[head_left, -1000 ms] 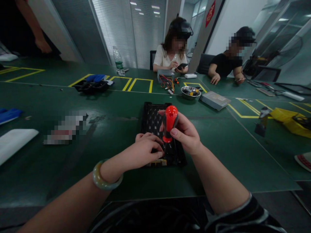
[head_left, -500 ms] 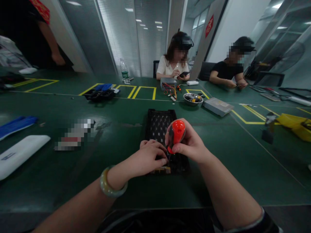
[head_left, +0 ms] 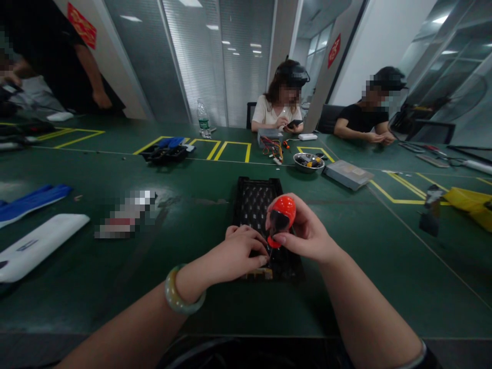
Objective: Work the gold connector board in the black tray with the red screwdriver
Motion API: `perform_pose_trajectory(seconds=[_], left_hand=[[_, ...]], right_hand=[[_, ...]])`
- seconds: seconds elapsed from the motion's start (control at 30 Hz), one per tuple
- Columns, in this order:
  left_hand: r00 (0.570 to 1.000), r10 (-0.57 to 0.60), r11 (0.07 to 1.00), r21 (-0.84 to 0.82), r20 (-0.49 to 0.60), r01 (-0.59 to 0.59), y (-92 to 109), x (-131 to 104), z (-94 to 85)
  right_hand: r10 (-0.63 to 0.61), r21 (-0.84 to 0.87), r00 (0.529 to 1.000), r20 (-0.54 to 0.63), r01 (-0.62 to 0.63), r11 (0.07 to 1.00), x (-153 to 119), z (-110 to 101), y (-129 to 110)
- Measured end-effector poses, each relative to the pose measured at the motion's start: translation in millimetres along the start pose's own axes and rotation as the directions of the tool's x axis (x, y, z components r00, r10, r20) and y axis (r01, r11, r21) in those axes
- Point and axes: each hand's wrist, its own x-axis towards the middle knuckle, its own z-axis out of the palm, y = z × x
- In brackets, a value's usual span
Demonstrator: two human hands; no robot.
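A black rectangular casing (head_left: 255,197) with rows of small light marks lies on the green table in front of me. My right hand (head_left: 307,233) is wrapped around the red and black handle of a screwdriver (head_left: 283,210), its thin shaft pointing down at the casing's near part. My left hand (head_left: 242,251) rests over the casing with bent fingers, thumb and fingertips close around the screwdriver's lower end. Whatever those fingertips pinch is hidden. A brownish-yellow strip (head_left: 263,273) shows at the casing's near end, below my left hand.
On the left lie a white oblong case (head_left: 46,243), a blue glove (head_left: 34,200) and a blurred-out packet (head_left: 125,218). Further back are a black tray (head_left: 165,154), a metal bowl (head_left: 308,163), a grey box (head_left: 348,175) and wires (head_left: 273,148). Two seated people and one standing person are across the table.
The whole view has shifted slightly, so things appear a little further right and lower. The screwdriver's handle has turned and shows more of its black side. Both hands stay at the casing.
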Motion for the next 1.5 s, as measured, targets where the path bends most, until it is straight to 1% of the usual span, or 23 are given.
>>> perform_pose_trajectory(seconds=[0.07,0.13,0.17,0.2,0.23,0.27,0.3,0.37,0.4,0.43,0.47,0.5,0.6,0.7,0.8,0.87,0.97,1.07,1.2,1.33,1.4,1.5], left_hand=[[1.0,0.004,1.0,0.008,-0.008,-0.004,0,0,-0.1],[1.0,0.011,1.0,0.014,-0.006,-0.011,-1,0,-0.3],[1.0,0.016,1.0,0.013,-0.003,-0.016,-1,1,-0.4],[1.0,0.023,1.0,0.011,0.001,-0.023,-1,1,-0.4],[1.0,0.028,1.0,0.007,0.004,-0.028,-1,1,-0.2],[0.999,0.032,0.999,0.004,0.006,-0.032,-2,1,0.0],[0.999,0.034,0.999,0.001,0.007,-0.034,-2,2,0.3],[0.999,0.037,0.999,-0.002,0.007,-0.037,-3,2,1.1],[0.999,0.041,0.999,-0.006,0.005,-0.041,-4,2,1.6],[0.999,0.046,0.999,-0.01,0.003,-0.046,-4,2,2.0],[0.999,0.05,0.999,-0.014,-0.001,-0.05,-5,2,2.4],[0.999,0.051,0.999,-0.017,-0.007,-0.051,-5,2,2.6],[0.999,0.042,0.999,-0.023,-0.033,-0.043,-5,2,2.7],[0.998,0.029,0.999,-0.029,-0.058,-0.031,-5,2,2.2],[0.997,0.025,0.999,-0.033,-0.067,-0.027,-7,2,2.2],[0.996,0.007,0.999,-0.04,-0.085,-0.011,-9,2,2.3],[0.985,-0.055,0.997,-0.062,-0.165,0.046,-11,3,1.3],[0.966,-0.109,0.99,-0.111,-0.232,0.085,-12,4,-1.7],[0.972,-0.114,0.975,-0.212,-0.203,0.07,-11,6,-4.9],[0.981,-0.093,0.93,-0.366,-0.168,0.025,-11,8,-2.5],[0.981,-0.095,0.902,-0.431,-0.17,0.012,-12,10,0.0],[0.981,-0.121,0.878,-0.478,-0.154,0.033,-15,10,2.4]], right_hand=[[0.012,-0.047,1.0,0.019,-0.011,0.999,-1,-1,0],[-0.013,-0.038,1.0,0.028,0.014,0.999,-1,-1,0],[-0.04,-0.021,0.999,0.004,0.04,0.999,0,-2,1],[-0.074,-0.005,0.996,-0.045,0.073,0.997,1,-2,2],[-0.115,-0.001,0.986,-0.122,0.116,0.993,2,-3,4],[-0.163,-0.017,0.961,-0.224,0.163,0.986,4,-4,5],[-0.215,-0.058,0.919,-0.331,0.207,0.977,6,-5,8],[-0.301,-0.188,0.812,-0.501,0.237,0.953,9,-9,12],[-0.33,-0.253,0.767,-0.551,0.223,0.941,10,-11,15],[-0.348,-0.31,0.737,-0.58,0.196,0.93,11,-13,18],[-0.353,-0.35,0.724,-0.593,0.163,0.922,11,-15,21],[-0.345,-0.375,0.726,-0.594,0.129,0.918,11,-17,24],[-0.292,-0.423,0.76,-0.58,0.025,0.906,11,-20,32],[-0.242,-0.498,0.794,-0.558,-0.088,0.863,10,-22,40],[-0.237,-0.559,0.804,-0.545,-0.138,0.817,10,-24,44],[-0.246,-0.546,0.789,-0.563,-0.131,0.827,11,-25,44],[-0.262,-0.443,0.731,-0.63,-0.06,0.895,12,-24,41],[-0.237,-0.326,0.681,-0.693,-0.004,0.945,15,-23,36],[-0.144,-0.2,0.656,-0.741,-0.01,0.98,18,-24,33],[-0.073,-0.072,0.623,-0.779,0.027,0.997,20,-24,31],[-0.065,-0.057,0.617,-0.785,0.033,0.998,21,-24,30],[-0.067,-0.067,0.611,-0.789,0.023,0.997,21,-25,29]])
